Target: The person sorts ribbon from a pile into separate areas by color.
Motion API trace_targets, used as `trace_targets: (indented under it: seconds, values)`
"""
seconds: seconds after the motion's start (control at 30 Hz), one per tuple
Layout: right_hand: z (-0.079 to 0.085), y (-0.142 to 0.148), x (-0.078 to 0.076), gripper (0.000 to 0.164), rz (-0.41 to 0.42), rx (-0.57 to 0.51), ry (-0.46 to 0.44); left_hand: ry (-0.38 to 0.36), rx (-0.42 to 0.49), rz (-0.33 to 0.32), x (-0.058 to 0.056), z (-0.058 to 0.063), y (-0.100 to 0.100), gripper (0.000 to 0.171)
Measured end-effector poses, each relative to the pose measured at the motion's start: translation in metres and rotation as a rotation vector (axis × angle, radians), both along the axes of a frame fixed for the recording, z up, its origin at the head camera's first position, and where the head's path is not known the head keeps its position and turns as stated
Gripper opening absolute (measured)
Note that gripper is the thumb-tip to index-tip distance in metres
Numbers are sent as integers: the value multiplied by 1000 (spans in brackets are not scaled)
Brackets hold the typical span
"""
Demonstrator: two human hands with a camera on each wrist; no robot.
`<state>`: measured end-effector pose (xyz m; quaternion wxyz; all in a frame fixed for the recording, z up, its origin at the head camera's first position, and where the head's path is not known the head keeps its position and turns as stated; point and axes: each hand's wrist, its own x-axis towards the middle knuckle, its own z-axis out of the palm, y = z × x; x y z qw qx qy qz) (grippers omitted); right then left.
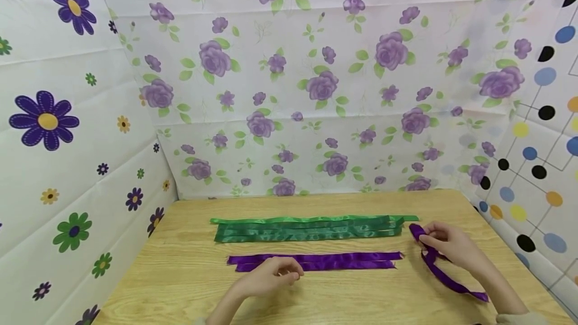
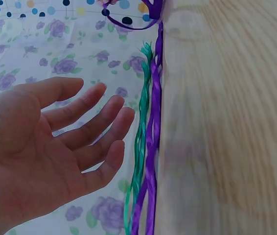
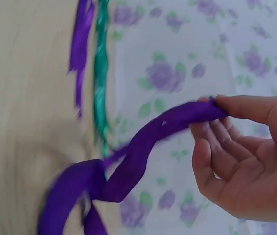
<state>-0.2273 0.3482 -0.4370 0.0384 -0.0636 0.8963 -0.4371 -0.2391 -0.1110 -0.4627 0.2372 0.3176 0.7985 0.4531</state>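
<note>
My right hand [image 1: 453,245] pinches one end of a loose purple ribbon [image 3: 133,166] between thumb and fingers, at the table's right side. The rest of that ribbon hangs in a twisted loop, its tail trailing toward the near right. My left hand [image 1: 273,279] hovers with relaxed, slightly bent fingers by two flat purple ribbon strips [image 1: 343,262], holding nothing; the left wrist view shows the palm [image 2: 35,152] bare. Farther back lie several dark green ribbon strips [image 1: 307,229] side by side, with a brighter green strip [image 1: 289,219] along their far edge.
The wooden table [image 1: 180,275] meets a rose-printed cloth [image 1: 289,154] at its back edge. A flower-printed cloth [image 1: 113,224] stands on the left, and a dotted cloth [image 1: 537,204] on the right.
</note>
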Motion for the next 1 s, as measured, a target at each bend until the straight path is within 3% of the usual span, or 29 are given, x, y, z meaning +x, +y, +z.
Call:
trace_targets:
  seconds: [0.1,0.27,0.47,0.63,0.7,0.83,0.9,1.0]
  values:
    - [11,-8,4,35,107,-117,-17,27,21,-29,-2,4,10,26]
    - [28,-27,13,34,326,-221,-36,58,52,-41,-3,18,28,24]
    - [45,-57,24,23,563,-288,-20,59,100,-69,1,39,49,30]
    - [56,-84,32,21,699,-337,17,101,142,-145,6,53,69,42]
    - [59,-96,34,22,735,-347,43,97,163,-189,6,56,76,46]
    - [62,-114,37,23,748,-336,58,-7,252,-295,8,57,84,53]
    - [62,-120,38,21,729,-315,67,-61,340,-336,8,56,86,50]
    - [62,-125,38,18,659,-261,99,-126,465,-337,9,54,82,43]
